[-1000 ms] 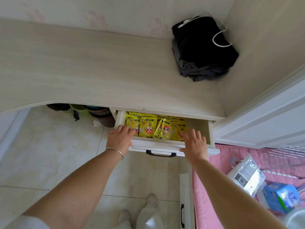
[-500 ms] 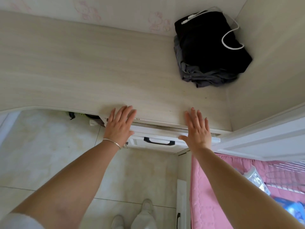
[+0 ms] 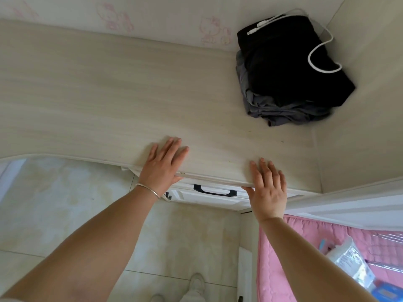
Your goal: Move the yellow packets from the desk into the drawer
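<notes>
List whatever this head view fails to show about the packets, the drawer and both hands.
- Yellow packets: none visible; the drawer front is pushed in under the desk edge, hiding its inside.
- Left hand and right hand: palms face away, so contact with the desk is unclear.
- Items at the lower right: cut off by the frame and blurred.

The desk [image 3: 109,94] edge hides most of the drawer [image 3: 209,198] front. My shoes [image 3: 196,286] are cut off below, and the things on the pink bedding [image 3: 283,247] are blurred.
</notes>
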